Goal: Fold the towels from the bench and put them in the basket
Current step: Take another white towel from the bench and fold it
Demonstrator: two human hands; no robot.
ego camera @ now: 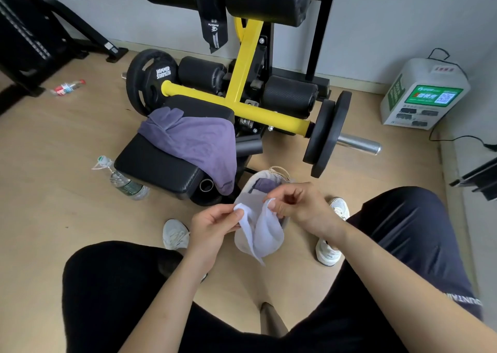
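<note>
A small white towel (pixel 262 231) hangs between my hands over the basket. My left hand (pixel 212 225) pinches its left top corner and my right hand (pixel 298 204) pinches the right top corner. The pale fabric basket (pixel 251 184) stands on the floor between my feet, mostly hidden behind the towel, with a folded purple towel (pixel 265 185) inside. A larger purple towel (pixel 193 140) lies crumpled across the black bench pad (pixel 153 161), one end drooping off the right side.
The yellow-framed weight machine (pixel 242 83) with black plates stands behind the bench. A water bottle (pixel 122 182) lies left of the bench, another bottle (pixel 68 87) further back. A white charging box (pixel 425 94) sits at the right wall. My knees fill the foreground.
</note>
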